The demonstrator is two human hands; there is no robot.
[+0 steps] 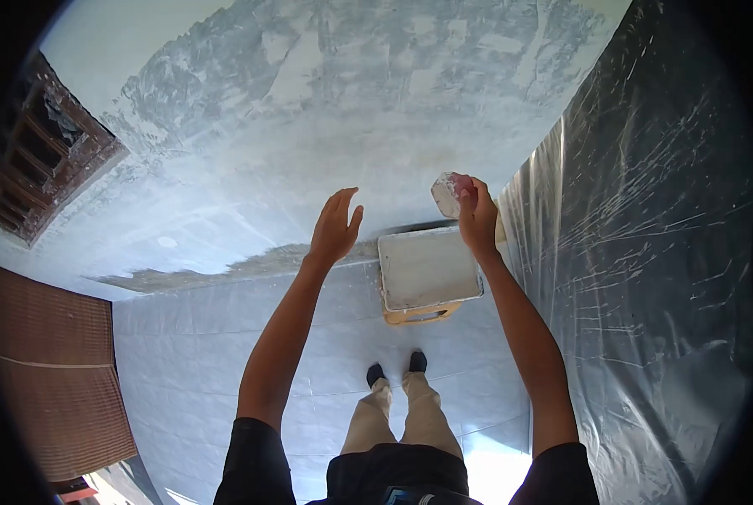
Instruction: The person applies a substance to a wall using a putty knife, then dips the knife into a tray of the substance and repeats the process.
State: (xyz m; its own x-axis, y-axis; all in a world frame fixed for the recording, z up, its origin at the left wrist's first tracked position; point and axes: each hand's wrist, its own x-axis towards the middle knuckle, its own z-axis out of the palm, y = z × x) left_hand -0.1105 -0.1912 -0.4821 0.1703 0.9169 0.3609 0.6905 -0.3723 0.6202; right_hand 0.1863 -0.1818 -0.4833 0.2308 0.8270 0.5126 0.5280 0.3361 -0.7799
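My right hand is closed on a small flat block, pale and plaster-smeared on one face, with a reddish part under my fingers. I cannot tell exactly what kind of tool it is. The block is raised in front of the wall, which has grey and white patches of plaster. Left of it, my left hand hovers with fingers stretched and thumb apart, holding nothing. Between and below my hands is a pale rectangular tray with a smeared rim, on top of a yellow stool.
Plastic sheeting splashed with white hangs along the right side. A brown wooden window frame is set in the wall at upper left. Blue-grey sheeting covers the floor around my feet. A brown ribbed panel stands at far left.
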